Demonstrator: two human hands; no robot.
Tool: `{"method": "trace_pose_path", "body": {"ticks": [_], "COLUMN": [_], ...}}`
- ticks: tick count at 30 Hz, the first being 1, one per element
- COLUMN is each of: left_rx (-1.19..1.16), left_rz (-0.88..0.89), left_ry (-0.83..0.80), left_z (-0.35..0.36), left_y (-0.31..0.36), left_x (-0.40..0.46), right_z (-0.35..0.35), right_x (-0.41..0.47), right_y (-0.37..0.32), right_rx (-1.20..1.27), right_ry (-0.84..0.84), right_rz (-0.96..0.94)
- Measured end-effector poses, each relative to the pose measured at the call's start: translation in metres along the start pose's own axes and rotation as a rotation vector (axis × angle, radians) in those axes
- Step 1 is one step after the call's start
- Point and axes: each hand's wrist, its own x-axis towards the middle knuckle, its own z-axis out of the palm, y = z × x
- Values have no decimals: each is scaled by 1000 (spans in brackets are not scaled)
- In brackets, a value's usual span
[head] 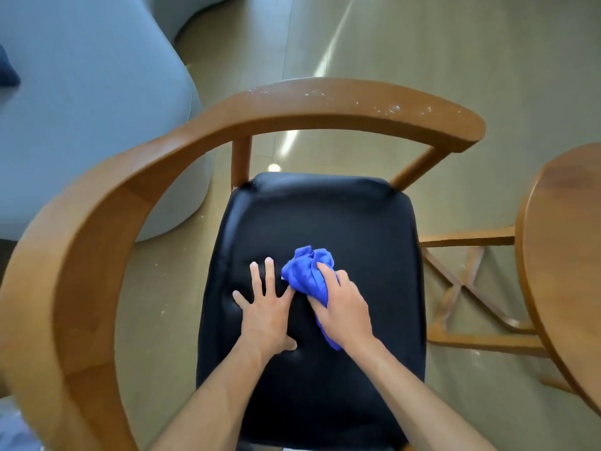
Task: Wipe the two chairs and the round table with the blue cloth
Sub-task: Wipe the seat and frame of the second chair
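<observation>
A wooden chair [107,203] with a curved back rail and a black padded seat [341,216] fills the middle of the view. My right hand [344,310] grips the bunched blue cloth [307,271] on the seat's centre. My left hand [265,307] lies flat on the seat just left of the cloth, fingers spread. The round wooden table [566,255] shows at the right edge, with its crossed base below. White specks dot the chair's back rail. A second chair is not in view.
A light blue-grey sofa [91,92] stands at the upper left, close to the chair's rail. Glossy beige floor [422,43] stretches beyond the chair. The table's edge is near the seat's right side.
</observation>
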Motion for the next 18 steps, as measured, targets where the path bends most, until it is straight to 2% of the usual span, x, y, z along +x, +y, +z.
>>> {"method": "trace_pose_path", "body": {"ticks": [2, 5, 7, 10, 13, 15, 18], "left_rx": [-28, -191, -431, -913, -1259, -1363, -1315], "left_rz": [6, 7, 35, 120, 222, 279, 312], "left_ry": [-65, -171, -145, -132, -136, -97, 1], "left_z": [-14, -48, -71, -106, -138, -152, -166], "left_y": [-5, -12, -6, 20, 44, 52, 58], "left_x": [-7, -33, -67, -138, -209, -248, -300], "right_z": [-25, -67, -95, -134, -172, -193, -221], "right_x": [-14, -50, -83, -130, -174, -202, -240], "right_y": [8, 3, -10, -41, -77, -95, -110], "right_rx": [198, 329, 440, 602, 753, 877, 960], "right_ry": [-143, -97, -17, 110, 145, 178, 210], "right_rz": [188, 256, 263, 225, 196, 179, 143]}}
